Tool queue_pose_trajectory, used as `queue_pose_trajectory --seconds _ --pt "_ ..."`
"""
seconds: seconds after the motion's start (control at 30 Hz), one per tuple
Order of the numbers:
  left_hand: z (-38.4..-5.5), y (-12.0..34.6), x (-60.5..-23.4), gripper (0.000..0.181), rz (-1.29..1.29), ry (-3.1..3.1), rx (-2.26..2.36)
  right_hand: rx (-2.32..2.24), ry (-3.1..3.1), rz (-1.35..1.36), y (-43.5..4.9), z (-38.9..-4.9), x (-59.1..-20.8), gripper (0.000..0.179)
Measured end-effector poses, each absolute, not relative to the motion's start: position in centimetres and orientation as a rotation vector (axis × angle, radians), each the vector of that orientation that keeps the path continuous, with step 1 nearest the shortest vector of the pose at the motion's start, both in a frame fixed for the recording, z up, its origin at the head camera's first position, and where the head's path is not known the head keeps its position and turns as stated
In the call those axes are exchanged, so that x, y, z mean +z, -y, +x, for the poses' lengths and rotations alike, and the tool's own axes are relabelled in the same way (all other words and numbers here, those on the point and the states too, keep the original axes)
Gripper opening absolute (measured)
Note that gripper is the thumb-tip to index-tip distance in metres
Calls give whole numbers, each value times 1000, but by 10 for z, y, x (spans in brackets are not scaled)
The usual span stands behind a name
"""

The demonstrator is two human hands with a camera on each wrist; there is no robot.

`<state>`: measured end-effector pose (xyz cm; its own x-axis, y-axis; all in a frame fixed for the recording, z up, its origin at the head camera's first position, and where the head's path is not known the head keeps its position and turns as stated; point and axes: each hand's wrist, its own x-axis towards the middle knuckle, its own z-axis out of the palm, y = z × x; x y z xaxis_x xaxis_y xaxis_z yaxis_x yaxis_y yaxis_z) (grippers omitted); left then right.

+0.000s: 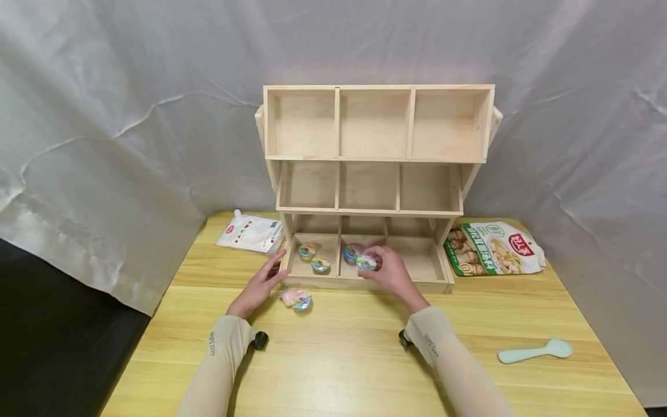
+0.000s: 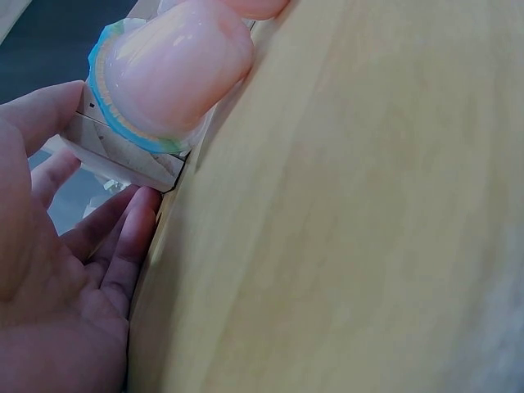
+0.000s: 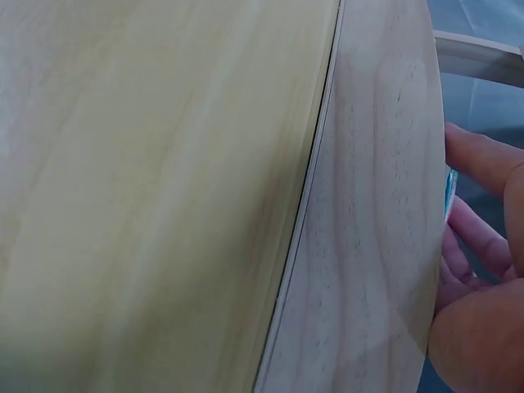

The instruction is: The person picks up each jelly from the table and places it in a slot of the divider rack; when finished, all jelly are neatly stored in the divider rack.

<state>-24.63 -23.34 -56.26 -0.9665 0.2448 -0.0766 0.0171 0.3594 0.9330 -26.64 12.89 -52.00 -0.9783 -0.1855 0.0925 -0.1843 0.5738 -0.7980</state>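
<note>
My right hand (image 1: 388, 269) pinches a small jelly cup (image 1: 366, 262) with a printed lid, over the bottom middle compartment of a wooden shelf (image 1: 365, 283). Another jelly cup (image 1: 351, 251) lies in that compartment, just behind the fingers. In the right wrist view, the shelf's front board hides most of the held jelly cup (image 3: 451, 193). Relaxed fingers of my left hand (image 1: 259, 288) rest against the shelf's left front corner. Two jelly cups, one lid up (image 1: 321, 265), sit in the bottom left compartment. Near the left hand, pink jelly cups (image 2: 180, 70) lie on the table before the shelf.
The shelf rises in three tiers, each split into three compartments. Left of it lies a white pouch (image 1: 251, 233) with a spout. A green and white food packet (image 1: 495, 248) lies to its right. Nearer on the right is a pale green spoon (image 1: 535, 351).
</note>
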Motion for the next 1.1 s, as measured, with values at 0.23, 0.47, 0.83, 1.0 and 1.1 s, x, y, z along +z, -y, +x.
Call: queue_pose_trajectory --seconds 0.23,0.47,0.83,1.0,1.1 --pt "-246 234 -563 63 232 -2417 1663 -1293 -2802 -332 -124 -268 -516 53" --pt "-245 233 -562 64 243 -2397 1679 -1278 -2770 -276 -122 -270 -514 54" --pt "-247 234 -565 64 247 -2421 1659 -1188 -2758 -376 -131 -276 -506 51" --pt "-247 233 -565 63 248 -2420 1671 -1076 -2828 -458 -137 -280 -506 53" --pt "-247 233 -564 63 245 -2417 1671 -1014 -2886 -509 -141 -282 -509 53"
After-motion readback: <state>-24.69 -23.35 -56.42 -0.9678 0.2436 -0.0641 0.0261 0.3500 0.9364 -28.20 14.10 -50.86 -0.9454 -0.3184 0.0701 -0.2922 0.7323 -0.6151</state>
